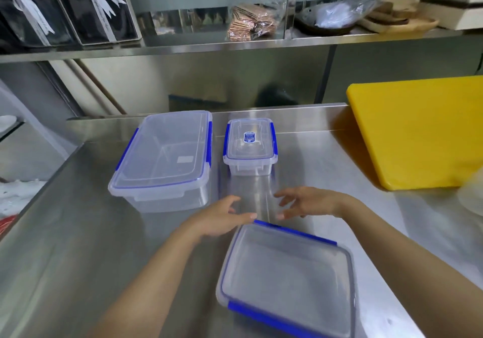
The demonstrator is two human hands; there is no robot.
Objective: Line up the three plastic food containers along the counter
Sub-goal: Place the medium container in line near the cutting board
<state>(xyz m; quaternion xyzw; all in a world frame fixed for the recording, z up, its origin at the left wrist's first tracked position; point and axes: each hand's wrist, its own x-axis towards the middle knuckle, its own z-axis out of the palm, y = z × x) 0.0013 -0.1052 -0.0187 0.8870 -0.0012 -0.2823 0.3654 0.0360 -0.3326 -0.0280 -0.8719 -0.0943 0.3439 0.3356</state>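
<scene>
Three plastic food containers with clear lids and blue clips stand on the steel counter [78, 233]. At the far left is the large container [163, 158], with its lid closed. Just beside it on the right, with a small gap between them, stands the small container [249, 145], which has a blue label on the lid. These two stand near the raised back edge of the counter. The third container [287, 277] is much nearer to the person, at the near centre, apart from the other two and turned at an angle to them.

Both hands hover over the bare counter between the small container and the near one. The left hand [222, 218] has its fingers loosely spread and holds nothing; its fingertips are close to the far corner of the near container, but I cannot tell if they touch it. The right hand [303, 203] is also spread wide and empty, with the fingers pointing to the left.

A yellow cutting board [418, 131] leans at the far right. Above, a steel shelf [209, 47] carries bags and boxes.
</scene>
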